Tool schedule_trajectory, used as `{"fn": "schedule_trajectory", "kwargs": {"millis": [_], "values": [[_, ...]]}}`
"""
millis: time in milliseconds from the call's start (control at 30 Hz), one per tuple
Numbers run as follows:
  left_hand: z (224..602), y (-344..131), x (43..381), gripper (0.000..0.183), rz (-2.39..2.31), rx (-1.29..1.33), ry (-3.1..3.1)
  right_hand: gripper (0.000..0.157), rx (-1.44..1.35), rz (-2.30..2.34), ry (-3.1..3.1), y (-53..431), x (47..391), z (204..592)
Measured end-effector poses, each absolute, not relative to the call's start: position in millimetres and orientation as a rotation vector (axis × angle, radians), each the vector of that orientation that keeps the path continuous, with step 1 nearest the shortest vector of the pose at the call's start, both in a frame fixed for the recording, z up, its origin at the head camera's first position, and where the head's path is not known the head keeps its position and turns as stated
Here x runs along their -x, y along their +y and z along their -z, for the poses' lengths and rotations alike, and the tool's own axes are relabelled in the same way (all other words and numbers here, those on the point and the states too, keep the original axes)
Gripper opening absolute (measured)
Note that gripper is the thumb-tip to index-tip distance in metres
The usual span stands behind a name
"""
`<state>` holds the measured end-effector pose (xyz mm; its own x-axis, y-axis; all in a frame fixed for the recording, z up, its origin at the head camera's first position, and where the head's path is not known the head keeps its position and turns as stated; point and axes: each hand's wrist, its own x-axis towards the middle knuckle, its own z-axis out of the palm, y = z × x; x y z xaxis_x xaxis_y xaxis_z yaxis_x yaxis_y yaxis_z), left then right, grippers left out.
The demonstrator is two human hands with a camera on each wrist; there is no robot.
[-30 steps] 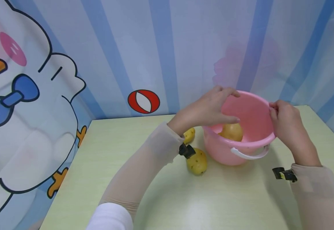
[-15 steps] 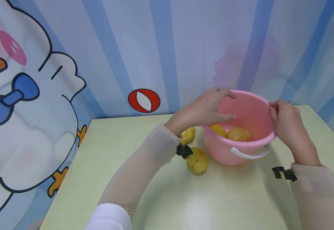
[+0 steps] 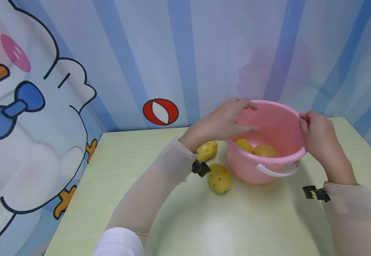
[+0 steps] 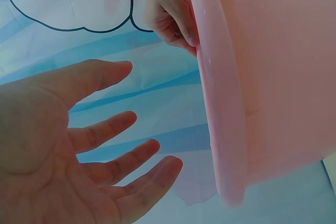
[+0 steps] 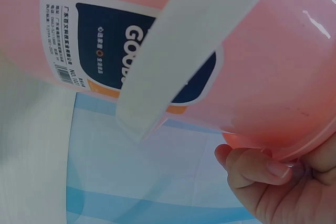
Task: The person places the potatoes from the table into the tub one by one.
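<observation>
A pink bucket (image 3: 251, 167) with a white handle (image 3: 278, 173) stands on the table's right half. Inside it lie a yellow potato (image 3: 243, 144) and a browner, rounded one, also potato-like (image 3: 264, 151). My right hand (image 3: 320, 138) grips the bucket's right rim, thumb and fingers curled round it. Over the left rim hovers my left hand (image 3: 220, 119), fingers spread and holding nothing; the left wrist view shows its bare palm (image 4: 37, 140) apart from the rim. On the table left of the bucket lie two yellow potatoes, the nearer potato (image 3: 219, 179) and the farther potato (image 3: 207, 150), partly behind my left wrist.
The pale wooden table (image 3: 134, 160) meets a blue striped backdrop (image 3: 217, 53) close behind the bucket. A printed duck figure and a printed red ball (image 3: 160, 112) are on the backdrop. The bucket's label (image 5: 89, 45) shows in the right wrist view.
The brownish potato dropped from under my left hand to the bucket's bottom and shifted there; the yellow one beside it came into sight. My left hand drew slightly left. The right hand stayed put.
</observation>
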<state>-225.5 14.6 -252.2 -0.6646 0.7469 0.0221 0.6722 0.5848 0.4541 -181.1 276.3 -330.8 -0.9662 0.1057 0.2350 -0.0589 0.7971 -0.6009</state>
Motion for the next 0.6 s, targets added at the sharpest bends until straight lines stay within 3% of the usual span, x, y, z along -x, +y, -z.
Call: {"fn": "schedule_trajectory", "kwargs": {"millis": [600], "values": [[256.4, -3.2, 230.6, 0.054, -0.829, -1.132, 2.612, 0.044, 0.038, -0.956, -2.733, 276.4, 183.3, 332.0]]}}
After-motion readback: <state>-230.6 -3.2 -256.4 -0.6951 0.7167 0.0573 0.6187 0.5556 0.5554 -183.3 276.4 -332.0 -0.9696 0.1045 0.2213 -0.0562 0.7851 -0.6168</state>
